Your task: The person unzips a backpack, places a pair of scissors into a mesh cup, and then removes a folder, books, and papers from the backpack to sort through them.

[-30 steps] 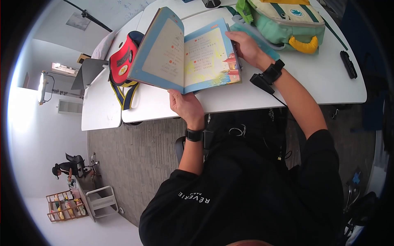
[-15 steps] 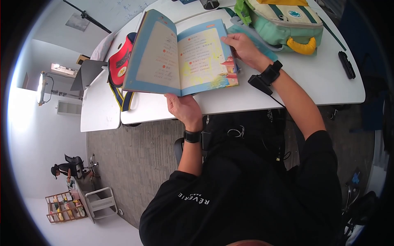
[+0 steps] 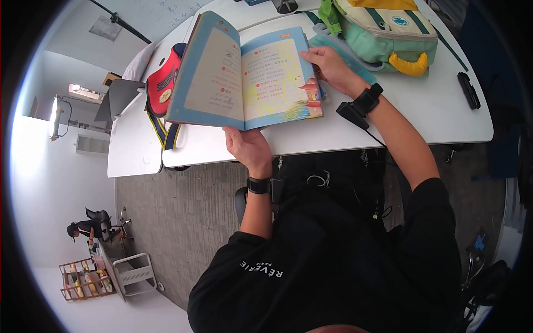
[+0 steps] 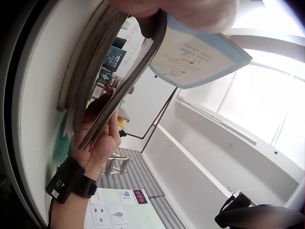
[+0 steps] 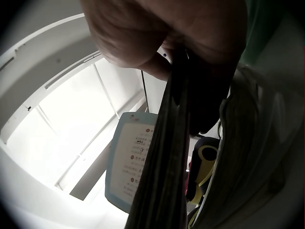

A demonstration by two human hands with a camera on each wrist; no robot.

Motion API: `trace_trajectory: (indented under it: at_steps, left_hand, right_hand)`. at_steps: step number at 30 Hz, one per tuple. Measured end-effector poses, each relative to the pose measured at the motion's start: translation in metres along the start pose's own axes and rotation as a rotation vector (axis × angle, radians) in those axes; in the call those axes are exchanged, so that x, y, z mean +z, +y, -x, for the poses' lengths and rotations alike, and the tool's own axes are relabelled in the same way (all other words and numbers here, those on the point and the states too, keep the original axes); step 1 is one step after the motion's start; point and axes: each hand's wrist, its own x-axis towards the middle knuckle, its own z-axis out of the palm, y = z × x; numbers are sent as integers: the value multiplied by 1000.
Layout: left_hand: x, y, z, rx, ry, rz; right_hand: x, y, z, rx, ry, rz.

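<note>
An open book (image 3: 272, 77) with blue-bordered pages is held up over the white table, its left page tilted upright. My left hand (image 3: 250, 150) grips the bottom edge near the spine, thumb on the page side and the other fingers hidden behind. My right hand (image 3: 336, 69) pinches the book's right edge, thumb on the page and fingers behind it. In the left wrist view, the book's page block (image 4: 126, 81) shows edge-on with the right hand (image 4: 100, 138) around its far side. From the right wrist, the book's edge (image 5: 164, 157) runs down from the right hand (image 5: 167, 33).
More books lie stacked (image 4: 88, 57) on the white table (image 3: 422, 111), under the held one. A red bag (image 3: 162, 83) with navy-and-yellow straps is at the left. Toward the back right are a green-and-cream backpack (image 3: 383, 39) and a teal pouch (image 3: 355, 64). A black case (image 3: 469, 90) lies at the right.
The book has shifted slightly left and down in the head view, both hands moving with it. Over the last half second it has stayed almost still.
</note>
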Motion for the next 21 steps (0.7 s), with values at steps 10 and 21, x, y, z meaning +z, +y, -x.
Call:
trace_trajectory:
  at_steps: [10, 21]
  left_hand:
    - [-1, 2, 0, -26, -49, 3]
    - [-3, 1, 0, -25, -53, 13]
  right_hand:
    - [0, 1, -1, -3, 2, -5]
    - [1, 2, -2, -15, 9, -26]
